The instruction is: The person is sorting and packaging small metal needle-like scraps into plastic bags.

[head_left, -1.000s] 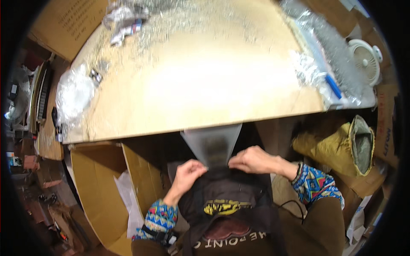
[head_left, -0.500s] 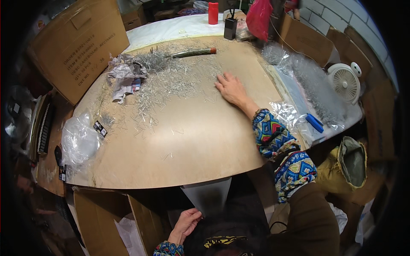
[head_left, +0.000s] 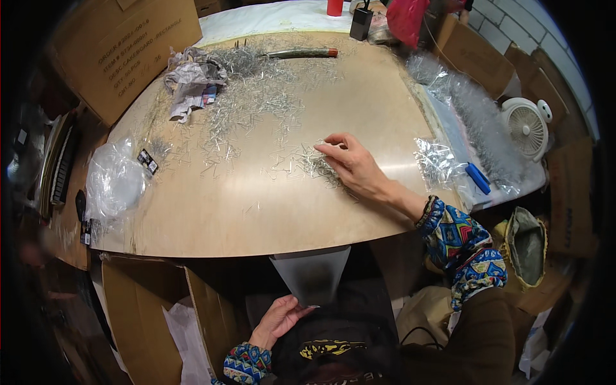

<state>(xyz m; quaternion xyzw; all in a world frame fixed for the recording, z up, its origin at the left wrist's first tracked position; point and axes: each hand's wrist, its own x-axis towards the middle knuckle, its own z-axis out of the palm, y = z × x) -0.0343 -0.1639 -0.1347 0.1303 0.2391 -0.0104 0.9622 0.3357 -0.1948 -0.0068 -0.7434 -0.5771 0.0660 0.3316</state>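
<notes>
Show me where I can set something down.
Bare tabletop: beyond the right hand, between scattered wire pieces and clear plastic sheeting; near edge, right of the plastic bag, bar a few strays. Crowded: left rear, with wire pieces and crumpled paper; also by that hand.

Soft glare on the tabletop (head_left: 256, 208), deep shadow beneath, dark fisheye-bent rim.

A wall of pale blocks (head_left: 513, 31) rises at the upper right, with brown cardboard (head_left: 478, 56) standing before it. Light leaves a soft sheen on the smooth wooden surface (head_left: 192, 221). A white covering (head_left: 273, 20) spreads beyond its far edge; the space underneath is dark.
</notes>
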